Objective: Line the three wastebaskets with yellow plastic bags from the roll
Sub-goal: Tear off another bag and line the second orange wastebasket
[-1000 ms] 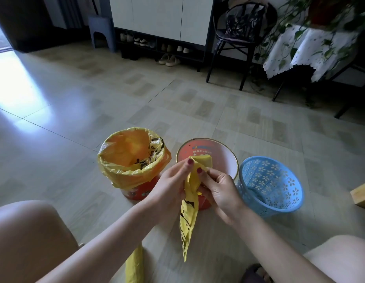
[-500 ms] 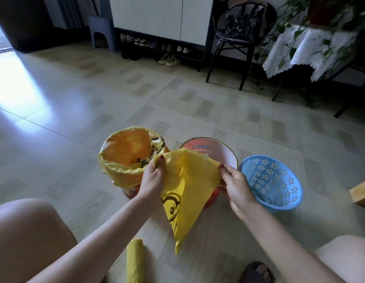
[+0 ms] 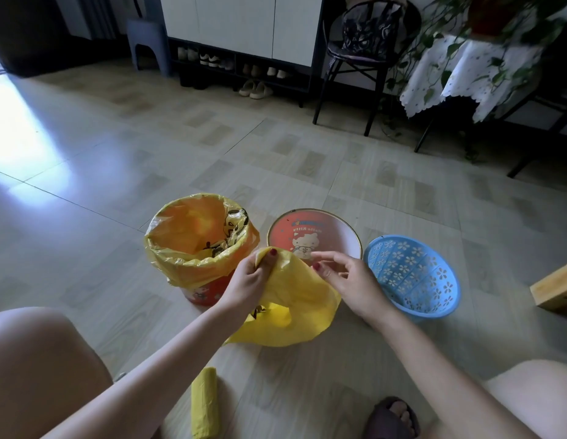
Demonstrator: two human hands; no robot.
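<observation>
Between the two hands hangs a loose yellow bag [image 3: 294, 299]. Its top edge is pinched in the left hand [image 3: 247, 280], while the right hand [image 3: 345, 280] hovers just beside it with fingers relaxed and holding nothing. Behind the grip stands the unlined red wastebasket [image 3: 323, 231], left of it the lined wastebasket [image 3: 196, 248], right the blue basket [image 3: 412, 277]. Below the grip, the roll [image 3: 205, 403] lies on the floor [image 3: 180, 147].

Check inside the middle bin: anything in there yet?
No liner. The middle bin shows its bare printed inner wall. The loose yellow bag, gripped by the left hand, covers its near rim and bottom, so those stay unseen.
</observation>
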